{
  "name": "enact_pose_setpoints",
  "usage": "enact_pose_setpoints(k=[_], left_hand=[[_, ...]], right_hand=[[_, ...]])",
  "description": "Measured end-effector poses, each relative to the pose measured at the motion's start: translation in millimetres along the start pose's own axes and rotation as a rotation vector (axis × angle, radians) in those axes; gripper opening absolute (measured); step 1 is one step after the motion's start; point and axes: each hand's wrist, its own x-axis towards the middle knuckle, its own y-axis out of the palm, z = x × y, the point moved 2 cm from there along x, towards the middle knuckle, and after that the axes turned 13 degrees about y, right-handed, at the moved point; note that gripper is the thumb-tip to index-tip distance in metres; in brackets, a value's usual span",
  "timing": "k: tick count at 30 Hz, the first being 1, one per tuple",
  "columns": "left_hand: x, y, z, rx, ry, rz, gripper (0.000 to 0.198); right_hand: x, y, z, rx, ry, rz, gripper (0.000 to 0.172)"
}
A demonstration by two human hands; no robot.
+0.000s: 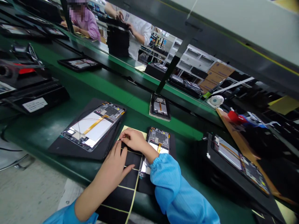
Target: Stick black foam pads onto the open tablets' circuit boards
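Observation:
A long yellow backing sheet with black rectangular stickers [120,196] lies in front of me and hangs over the bench edge. My left hand [115,165] rests flat on it, fingers stretched and thumb apart. At the sheet's upper end, my right hand [134,140] is closed in a pinch at the corner of a black sticker; its fingertips partly hide the spot. Just right of the sheet, under my right forearm, is an opened tablet [159,136] with circuit board and ribbon cable showing. Another opened tablet [92,126] lies to the left on a dark board.
Opened tablets also lie on the green strip ahead [160,107] and on a black stack at the right [230,154]. A black device with a white label [35,105] stands at the left. Overhead runs a grey shelf [233,34]. Two people are across the bench.

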Motion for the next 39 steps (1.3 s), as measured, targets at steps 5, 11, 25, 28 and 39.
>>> enact_pose_setpoints(k=[5,11,25,28,39], left_hand=[[3,0.9,3,-0.008,-0.012,0.027,0.06],[-4,4.9,5,0.006,0.018,0.004,0.059],[93,-24.2,-52,-0.374,0.559,0.053,0.041],[101,-19.0,-48,-0.384,0.47,0.055,0.039],[113,-25.2,-61,-0.118,0.567,0.129,0.03]], right_hand=[[5,9,-3,0.111,0.002,-0.013,0.012],[-11,-50,-8,0.33,0.019,-0.247,0.016],[-208,-16,-118,0.522,0.298,-0.767,0.059],[-204,-2,-116,0.465,0.283,-0.763,0.053],[-196,-9,-112,0.344,0.309,-0.723,0.051]])
